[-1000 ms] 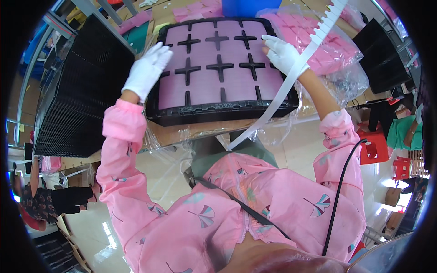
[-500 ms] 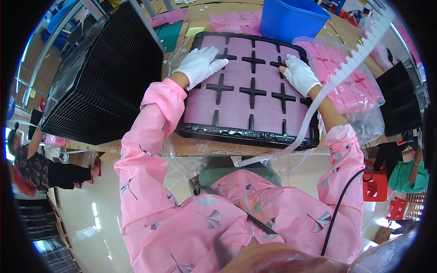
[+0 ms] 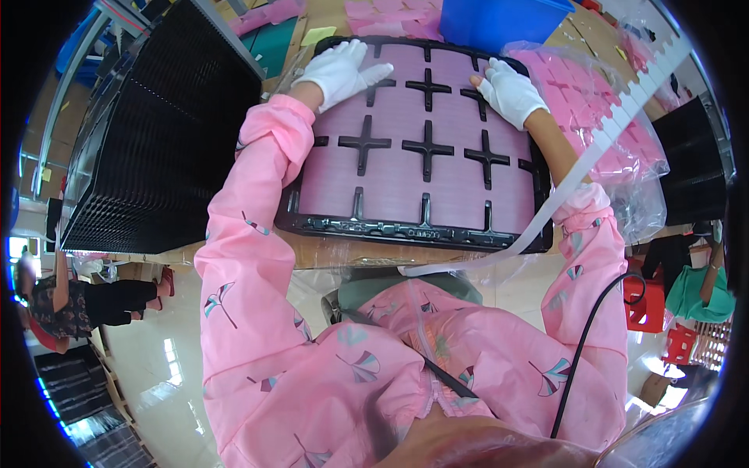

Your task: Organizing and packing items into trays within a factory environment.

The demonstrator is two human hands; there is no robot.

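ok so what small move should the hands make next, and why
Probably slide the left hand and right hand nearer, smoothing the pink sheet: both lie flat-fingered over the far part of the black tray, with no hand over the near part.

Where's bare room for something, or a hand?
Perhaps the small table patch between green mat and pink sheets. A hand might pass over the tray, between left hand and right hand. Crowded: black stack leftward, bagged pieces rightward.

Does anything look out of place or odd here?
Perhaps the long white notched strip: it slants across the view, in front of the right forearm and the near right corner of the black tray. It looks odd because it cuts across the work; its purpose isn't clear.
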